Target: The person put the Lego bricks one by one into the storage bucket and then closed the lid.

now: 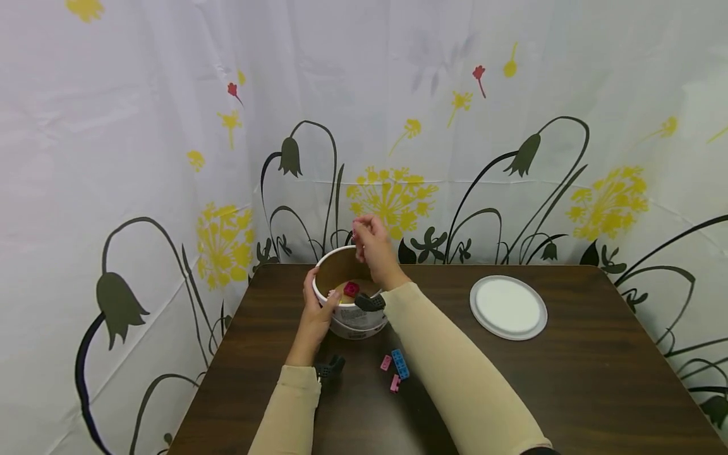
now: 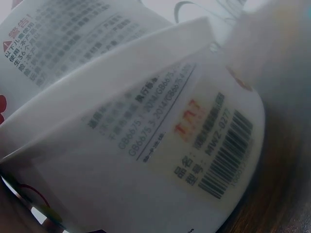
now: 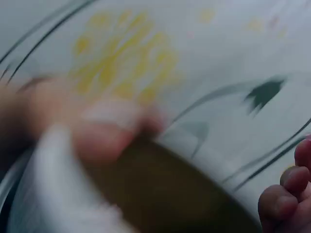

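Note:
A white tub point(image 1: 364, 314) with printed labels stands near the table's back edge. In the left wrist view, one tub wall rises from inside the rim of a lower tub point(image 2: 223, 160), as if nested. My left hand point(image 1: 314, 316) grips the upper rim at its left, thumb over the edge. A dark red toy brick point(image 1: 351, 289) lies inside, with paler bits near the thumb. Above the far side of the opening, my right hand point(image 1: 375, 246) has its fingers curled and pinches a small pink piece point(image 1: 355, 226), mostly hidden. The right wrist view is blurred.
On the table point(image 1: 569, 392) before the tub lie a long blue brick point(image 1: 400, 364), a small pink brick point(image 1: 386, 363) and another pink brick point(image 1: 395, 383). A round white lid point(image 1: 508, 307) lies to the right. Behind hangs a flower-patterned curtain point(image 1: 364, 76).

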`<action>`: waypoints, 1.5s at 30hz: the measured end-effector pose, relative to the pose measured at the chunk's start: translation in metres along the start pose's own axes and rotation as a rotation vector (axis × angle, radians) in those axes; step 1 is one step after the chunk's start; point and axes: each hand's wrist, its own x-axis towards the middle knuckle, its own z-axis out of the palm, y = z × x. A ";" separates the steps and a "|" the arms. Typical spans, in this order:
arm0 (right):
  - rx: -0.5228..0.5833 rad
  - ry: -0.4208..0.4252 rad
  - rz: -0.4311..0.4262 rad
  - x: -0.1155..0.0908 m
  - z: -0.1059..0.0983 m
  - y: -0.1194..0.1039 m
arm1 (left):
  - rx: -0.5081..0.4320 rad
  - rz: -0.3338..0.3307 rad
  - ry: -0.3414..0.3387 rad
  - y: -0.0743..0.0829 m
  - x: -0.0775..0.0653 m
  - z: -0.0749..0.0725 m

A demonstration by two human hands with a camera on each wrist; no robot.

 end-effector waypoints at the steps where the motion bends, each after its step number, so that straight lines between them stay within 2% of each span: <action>1: -0.103 -0.004 0.021 0.001 0.003 0.006 | 0.004 -0.002 -0.003 0.000 -0.001 0.000; 4: -0.383 -0.006 0.073 0.000 0.005 0.022 | 0.005 -0.011 -0.017 -0.003 -0.003 0.001; 6: -0.452 0.007 0.045 0.000 0.004 0.026 | 0.005 -0.014 -0.020 -0.004 -0.004 0.002; 12: -0.347 0.023 -0.013 0.005 0.001 0.027 | -0.008 -0.007 -0.002 -0.002 -0.002 0.003; 15: -0.269 -0.005 0.021 0.005 -0.003 0.026 | -0.010 -0.012 -0.008 -0.002 -0.002 0.003; 19: -0.100 -0.045 0.068 0.003 -0.006 0.023 | 0.001 -0.018 -0.018 -0.002 0.000 0.003; 22: -0.044 -0.067 0.073 0.004 -0.006 0.021 | 0.016 -0.023 -0.012 -0.001 0.001 0.003; 34: 0.048 -0.078 0.073 0.003 -0.003 0.019 | 0.009 -0.020 -0.005 0.002 -0.001 0.000; 38: 0.045 -0.082 0.075 0.003 -0.004 0.020 | -0.001 -0.016 -0.009 0.002 -0.001 0.000; 45: 0.027 -0.092 0.030 0.004 -0.005 0.020 | 0.013 -0.018 -0.014 0.005 0.000 0.000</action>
